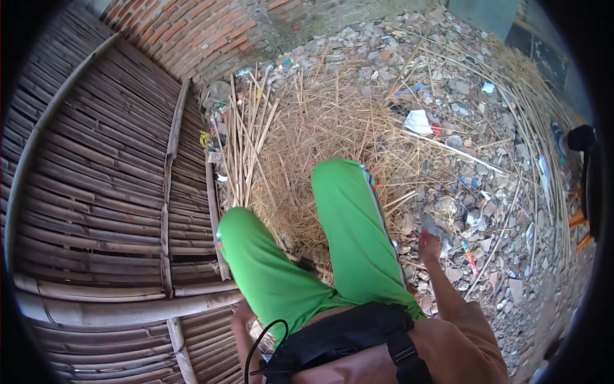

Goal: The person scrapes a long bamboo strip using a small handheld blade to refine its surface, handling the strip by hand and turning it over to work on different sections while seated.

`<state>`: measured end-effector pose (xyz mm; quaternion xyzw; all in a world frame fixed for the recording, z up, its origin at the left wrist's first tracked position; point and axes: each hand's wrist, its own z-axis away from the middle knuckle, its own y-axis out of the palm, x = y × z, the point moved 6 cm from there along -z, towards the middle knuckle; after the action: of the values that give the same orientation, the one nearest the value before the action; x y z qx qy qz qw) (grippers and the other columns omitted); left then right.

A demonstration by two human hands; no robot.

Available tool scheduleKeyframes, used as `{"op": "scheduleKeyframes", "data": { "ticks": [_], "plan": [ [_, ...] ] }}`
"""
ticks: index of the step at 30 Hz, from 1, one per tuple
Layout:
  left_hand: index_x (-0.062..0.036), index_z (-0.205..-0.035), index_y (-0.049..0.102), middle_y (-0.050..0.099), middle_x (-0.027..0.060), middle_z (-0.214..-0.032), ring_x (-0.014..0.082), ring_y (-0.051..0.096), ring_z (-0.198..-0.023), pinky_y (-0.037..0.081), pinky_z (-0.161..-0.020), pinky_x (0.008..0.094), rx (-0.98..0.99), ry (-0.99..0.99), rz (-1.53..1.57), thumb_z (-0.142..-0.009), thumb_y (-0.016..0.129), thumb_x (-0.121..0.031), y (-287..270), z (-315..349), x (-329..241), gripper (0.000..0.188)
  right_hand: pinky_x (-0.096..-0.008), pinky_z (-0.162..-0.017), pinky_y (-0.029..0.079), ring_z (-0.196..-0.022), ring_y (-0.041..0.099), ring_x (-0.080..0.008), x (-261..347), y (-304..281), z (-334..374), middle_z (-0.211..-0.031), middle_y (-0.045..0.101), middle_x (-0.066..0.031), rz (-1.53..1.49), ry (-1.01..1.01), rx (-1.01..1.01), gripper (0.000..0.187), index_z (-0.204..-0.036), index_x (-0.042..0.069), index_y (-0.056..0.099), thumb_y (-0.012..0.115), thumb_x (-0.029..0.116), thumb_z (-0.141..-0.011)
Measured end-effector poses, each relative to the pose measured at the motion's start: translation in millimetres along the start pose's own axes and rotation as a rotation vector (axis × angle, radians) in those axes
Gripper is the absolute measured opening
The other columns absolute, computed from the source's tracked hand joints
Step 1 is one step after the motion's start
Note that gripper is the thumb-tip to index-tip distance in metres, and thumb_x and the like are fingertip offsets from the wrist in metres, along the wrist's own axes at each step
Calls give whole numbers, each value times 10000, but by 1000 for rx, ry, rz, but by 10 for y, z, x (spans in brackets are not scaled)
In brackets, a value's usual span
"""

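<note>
One hand [432,249], your right, clenched a knife [429,225] by the right edge of the straw [345,128]; the grip of your left hand [242,313] I couldn't tell. Slipping on rubble [515,291] could have cut your leg [358,237].

A slatted bamboo panel [115,166], crossed by bamboo poles [128,312], filled the left side. Beyond it stood a red brick wall [198,32]; rubble-strewn ground [460,86] reached toward a grey-green wall [486,16] in soft daylight.
</note>
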<state>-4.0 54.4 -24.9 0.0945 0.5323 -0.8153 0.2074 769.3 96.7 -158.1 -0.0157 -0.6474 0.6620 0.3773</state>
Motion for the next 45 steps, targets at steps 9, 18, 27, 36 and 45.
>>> {"op": "scheduleKeyframes", "data": {
  "ticks": [9, 18, 27, 36, 45],
  "plan": [
    [-5, -1126, 640, 680, 125, -1018, 196, 630, -903, 514, -830, 318, -746, 239, 642, -1011, 558, -162, -1841, -11, -2625, 212, -447, -711, 524, -744, 671, -335, -148, -649, -1021, -828, 689, -161, -430, -19, -456, 343, -1070, 52, 655, 566, 370, -979],
    [-8, -1186, 622, 661, 249, -1138, 431, 639, -1045, 508, -909, 481, 324, 636, -54, -845, 672, -112, 1446, -368, -3903, 360, -494, -856, 539, -962, 687, -403, -1249, -568, -1860, -967, 714, -209, -33, 352, -187, 330, -985, 91, 701, 669, 383, -835],
    [-20, -1151, 609, 644, 238, -1057, 461, 615, -958, 526, -842, 502, 253, 578, -76, -830, 659, -107, 1190, -739, -3484, 336, -515, -832, 546, -953, 687, -400, -1150, -1206, -2769, -984, 714, -208, -11, 371, -274, 323, -1076, 115, 695, 619, 357, -876],
    [-50, -1243, 612, 655, 229, -1191, 421, 632, -1080, 530, -905, 442, 443, 579, 78, -781, 727, -103, 1532, -399, -3470, 479, -539, -845, 533, -1011, 676, -419, -2594, -1653, -1385, -1039, 703, -204, 166, 861, -498, 243, -1018, 57, 696, 539, 204, -904],
    [-54, -1240, 622, 660, 222, -1197, 422, 626, -1096, 523, -919, 438, 483, 496, 8, -785, 727, -114, 1500, -478, -3460, 471, -523, -817, 551, -983, 695, -389, -3272, -1085, 85, -1078, 712, -185, 186, 956, -292, 347, -1236, 202, 633, 598, 380, -940]
  ]
}}
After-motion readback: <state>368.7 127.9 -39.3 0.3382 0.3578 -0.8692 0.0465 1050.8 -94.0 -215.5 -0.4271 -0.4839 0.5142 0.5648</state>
